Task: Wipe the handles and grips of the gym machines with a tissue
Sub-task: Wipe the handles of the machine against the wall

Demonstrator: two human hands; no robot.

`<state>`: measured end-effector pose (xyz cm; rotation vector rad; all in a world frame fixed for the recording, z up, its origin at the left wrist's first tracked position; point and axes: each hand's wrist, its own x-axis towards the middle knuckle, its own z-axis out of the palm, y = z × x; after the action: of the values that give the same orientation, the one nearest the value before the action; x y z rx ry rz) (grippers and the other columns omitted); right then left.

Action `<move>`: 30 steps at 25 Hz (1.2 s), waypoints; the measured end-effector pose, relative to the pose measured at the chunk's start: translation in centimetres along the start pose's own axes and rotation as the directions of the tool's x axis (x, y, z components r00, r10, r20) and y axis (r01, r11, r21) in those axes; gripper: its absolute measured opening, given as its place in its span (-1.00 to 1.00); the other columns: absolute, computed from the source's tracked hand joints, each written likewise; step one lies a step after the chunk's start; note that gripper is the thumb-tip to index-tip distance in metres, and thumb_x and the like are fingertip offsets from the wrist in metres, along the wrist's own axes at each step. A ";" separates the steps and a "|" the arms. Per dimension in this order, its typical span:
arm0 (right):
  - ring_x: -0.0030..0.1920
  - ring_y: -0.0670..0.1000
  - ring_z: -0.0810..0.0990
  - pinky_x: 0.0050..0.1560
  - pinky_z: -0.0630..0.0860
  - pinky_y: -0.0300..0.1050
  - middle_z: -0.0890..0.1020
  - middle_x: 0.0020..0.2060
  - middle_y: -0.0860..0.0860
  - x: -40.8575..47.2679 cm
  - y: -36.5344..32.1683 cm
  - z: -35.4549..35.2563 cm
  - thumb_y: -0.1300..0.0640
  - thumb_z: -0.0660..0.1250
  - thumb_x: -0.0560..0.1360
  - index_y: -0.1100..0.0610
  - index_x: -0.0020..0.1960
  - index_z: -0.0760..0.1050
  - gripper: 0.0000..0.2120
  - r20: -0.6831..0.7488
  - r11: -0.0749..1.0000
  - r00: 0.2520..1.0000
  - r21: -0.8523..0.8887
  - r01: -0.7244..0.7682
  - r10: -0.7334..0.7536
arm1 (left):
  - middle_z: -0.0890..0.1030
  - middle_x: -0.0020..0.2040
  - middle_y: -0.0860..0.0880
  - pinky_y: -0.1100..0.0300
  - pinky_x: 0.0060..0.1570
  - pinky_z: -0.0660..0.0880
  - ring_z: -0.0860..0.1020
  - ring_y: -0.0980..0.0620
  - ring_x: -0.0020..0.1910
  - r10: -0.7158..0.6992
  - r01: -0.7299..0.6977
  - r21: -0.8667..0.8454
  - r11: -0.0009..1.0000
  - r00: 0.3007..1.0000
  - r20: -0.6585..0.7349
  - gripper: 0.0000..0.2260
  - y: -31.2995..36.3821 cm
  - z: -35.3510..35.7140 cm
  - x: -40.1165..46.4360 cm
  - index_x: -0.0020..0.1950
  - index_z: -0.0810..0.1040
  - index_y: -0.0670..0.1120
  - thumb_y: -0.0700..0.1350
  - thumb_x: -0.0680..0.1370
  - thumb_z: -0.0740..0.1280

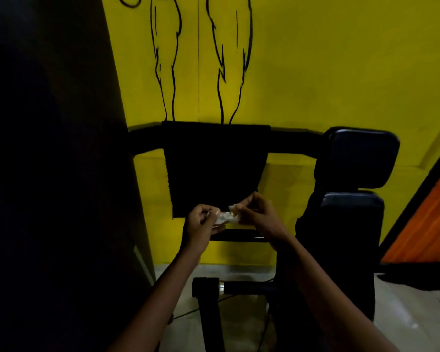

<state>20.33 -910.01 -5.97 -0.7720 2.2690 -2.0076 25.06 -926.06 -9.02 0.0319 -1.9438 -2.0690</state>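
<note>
Your left hand and right hand both pinch the crumpled tissue, held at centre frame, above the black bar. Pull it apart too hard and it may tear, leaving scraps too small to wipe handles.

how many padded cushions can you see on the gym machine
2. The upper pad stands at right, level with the black crossbar; the lower pad sits directly beneath it. Darkness at left may hide more.
</note>
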 end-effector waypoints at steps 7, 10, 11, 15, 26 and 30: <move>-0.38 -0.16 0.57 -0.43 0.47 -0.30 0.57 -0.32 0.11 -0.1 -2.9 -1.1 0.30 0.39 0.46 0.41 -0.08 0.51 -0.85 -0.082 1.000 0.996 0.004 0.027 -0.026 | 0.53 0.06 -0.15 0.25 -0.17 0.57 0.58 0.00 -0.16 0.000 -0.007 0.044 0.999 0.987 0.160 -0.87 3.7 1.1 -0.1 0.14 0.48 -0.17 -0.22 0.64 0.19; -0.40 -0.20 0.56 -0.41 0.47 -0.32 0.58 -0.36 0.07 0.1 -3.7 -2.0 0.28 0.42 0.44 0.36 -0.15 0.52 -0.86 -0.151 0.997 0.987 -0.061 0.041 -0.050 | 0.50 0.11 -0.14 0.13 -0.06 0.58 0.55 0.00 -0.13 -0.050 0.004 0.184 0.983 0.969 0.243 -0.87 3.8 1.3 0.1 0.15 0.49 -0.05 -0.16 0.66 0.17; -0.37 -0.19 0.57 -0.36 0.49 -0.31 0.60 -0.33 0.08 0.2 -4.1 -2.3 0.26 0.44 0.42 0.30 -0.17 0.51 -0.87 -0.168 0.996 0.984 -0.083 0.046 -0.059 | 0.51 0.11 -0.11 0.08 0.01 0.56 0.54 0.00 -0.06 -0.045 -0.005 0.186 0.983 0.964 0.262 -0.89 3.8 1.5 0.1 0.11 0.49 0.00 -0.11 0.66 0.18; -0.29 -0.05 0.57 -0.37 0.46 -0.20 0.61 -0.24 0.24 0.7 -5.0 -2.9 0.17 0.53 0.32 0.11 -0.21 0.42 -0.73 -0.184 0.989 0.981 -0.142 0.033 -0.059 | 0.59 -0.16 0.08 0.21 -0.11 0.49 0.57 0.13 -0.12 0.103 -0.158 0.136 0.978 0.933 0.346 -0.79 4.9 2.4 0.5 -0.04 0.55 -0.02 0.11 0.51 0.35; -0.32 -0.15 0.59 -0.38 0.51 -0.21 0.61 -0.20 0.06 -1.0 -5.8 -4.7 0.04 0.40 0.46 0.09 -0.09 0.45 -0.83 -0.192 0.988 0.970 -0.009 -0.152 0.147 | 0.63 -0.02 -0.09 0.03 -0.02 0.59 0.63 -0.08 -0.01 0.080 -0.098 0.018 0.995 0.890 0.449 -0.81 4.2 4.0 0.6 0.08 0.52 -0.10 -0.10 0.49 0.36; -0.20 0.02 0.64 -0.27 0.57 -0.21 0.58 -0.06 0.18 -2.2 -5.4 -5.4 0.37 0.38 0.44 0.16 0.09 0.39 -0.70 -0.056 0.974 0.976 0.099 -0.204 0.210 | 0.61 -0.11 -0.09 0.02 -0.10 0.54 0.59 -0.05 -0.10 0.012 0.008 -0.071 0.997 0.959 0.282 -0.96 3.2 4.9 1.3 -0.02 0.50 -0.14 -0.26 0.56 0.31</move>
<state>22.43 -904.50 -0.65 -0.4470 2.1670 -2.0515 23.41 -921.73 -5.23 -0.2972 -2.0218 -2.2426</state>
